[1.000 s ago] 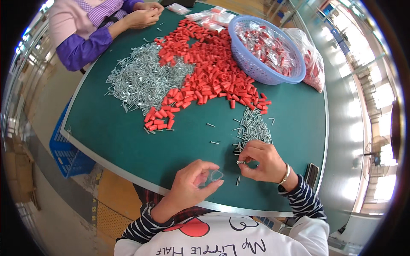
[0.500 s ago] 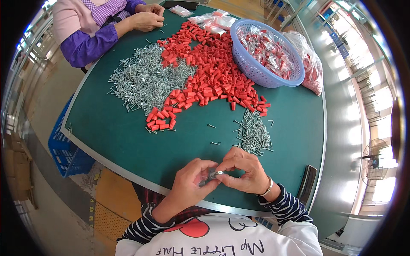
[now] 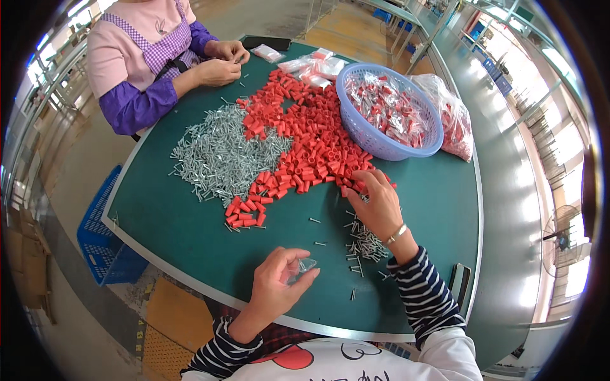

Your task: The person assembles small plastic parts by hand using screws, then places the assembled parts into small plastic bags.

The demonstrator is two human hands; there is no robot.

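My left hand (image 3: pixel 274 279), near the front edge of the green table, is closed on a small clear plastic bag (image 3: pixel 305 265) held between thumb and fingers. My right hand (image 3: pixel 380 204) reaches to the right end of a heap of red tapered plastic caps (image 3: pixel 311 136). Its thumb and index finger are apart at the caps there, and no cap is clearly gripped. Beneath the right wrist lies a small pile of silver screws (image 3: pixel 363 244), partly hidden by the hand. A larger pile of screws (image 3: pixel 222 152) spreads on the left of the caps.
A purple mesh basket (image 3: pixel 356 130) of filled small bags stands at the back right, beside a large clear bag (image 3: pixel 454 120) of red pieces. A co-worker's hands (image 3: pixel 222 63) work at the far left. A phone-like dark object (image 3: pixel 460 282) lies at the right edge.
My right hand has left the small bag and moved away from me to the red caps. My left hand still holds the bag. A few screws now lie spread nearer me.
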